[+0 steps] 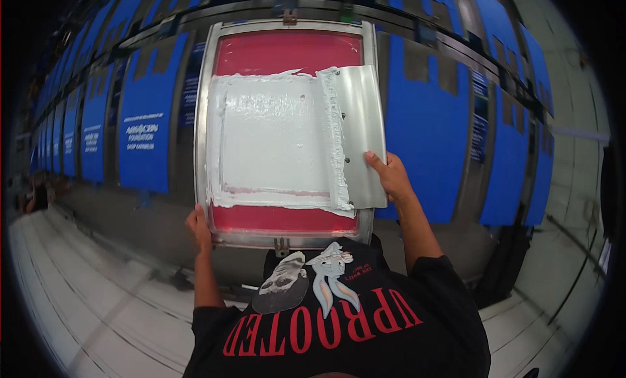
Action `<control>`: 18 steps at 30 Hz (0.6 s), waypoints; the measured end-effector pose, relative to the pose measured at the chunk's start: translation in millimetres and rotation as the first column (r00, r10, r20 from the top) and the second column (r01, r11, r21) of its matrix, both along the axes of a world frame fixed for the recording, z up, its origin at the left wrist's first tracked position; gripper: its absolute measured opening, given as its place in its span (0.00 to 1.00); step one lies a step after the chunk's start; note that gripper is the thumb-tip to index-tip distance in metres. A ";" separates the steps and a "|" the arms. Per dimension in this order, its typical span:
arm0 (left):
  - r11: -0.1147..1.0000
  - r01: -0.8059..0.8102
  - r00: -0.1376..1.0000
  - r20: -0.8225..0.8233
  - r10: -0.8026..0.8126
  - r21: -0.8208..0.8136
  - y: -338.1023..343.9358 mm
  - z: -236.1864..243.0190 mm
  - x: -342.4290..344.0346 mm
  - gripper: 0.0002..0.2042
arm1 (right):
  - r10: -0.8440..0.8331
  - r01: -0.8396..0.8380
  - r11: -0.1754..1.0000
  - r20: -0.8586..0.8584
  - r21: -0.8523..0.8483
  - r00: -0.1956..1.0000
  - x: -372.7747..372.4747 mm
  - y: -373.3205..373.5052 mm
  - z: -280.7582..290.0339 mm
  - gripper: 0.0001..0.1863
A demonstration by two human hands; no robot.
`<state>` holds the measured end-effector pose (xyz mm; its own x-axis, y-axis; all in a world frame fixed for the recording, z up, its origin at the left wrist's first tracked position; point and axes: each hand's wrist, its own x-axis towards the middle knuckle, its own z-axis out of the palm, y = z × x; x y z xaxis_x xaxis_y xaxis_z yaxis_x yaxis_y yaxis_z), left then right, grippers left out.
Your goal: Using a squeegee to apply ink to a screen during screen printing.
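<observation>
A screen frame with silver metal rims (205, 117) and red mesh (287, 49) lies in front of me at the centre. Thick white paste (267, 130) covers the middle of the mesh and is heaped along a wide metal squeegee (358, 104) at the right side. My right hand (386, 176) grips the squeegee's outer edge, thumb on top. My left hand (199, 228) is closed on the frame's left edge near its lower corner, its fingertips partly hidden.
Rows of blue printed panels (420, 137) lie on grey boards along dark rails, left, right and beyond the frame. A pale floor (78, 274) shows at both sides. At far left a person (36, 199) is partly visible, small and blurred.
</observation>
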<state>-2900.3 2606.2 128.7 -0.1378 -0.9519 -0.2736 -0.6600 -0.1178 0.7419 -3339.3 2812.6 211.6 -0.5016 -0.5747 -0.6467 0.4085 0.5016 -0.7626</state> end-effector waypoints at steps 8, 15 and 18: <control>0.951 0.298 0.923 -0.279 -0.266 0.078 -73.3 -60.2 16.6 0.25 | -0.303 0.317 0.948 -0.227 0.027 0.926 73.0 -4.0 1.0 0.23; 0.930 0.324 0.917 -0.301 -0.263 0.175 -72.1 -49.6 18.4 0.25 | -0.386 0.414 0.910 -0.327 0.019 0.863 82.6 -16.0 6.5 0.25; 0.944 0.288 0.934 -0.268 -0.238 0.164 -55.1 -49.2 16.0 0.24 | -0.327 0.349 0.937 -0.312 0.017 0.892 65.9 -8.4 -12.0 0.23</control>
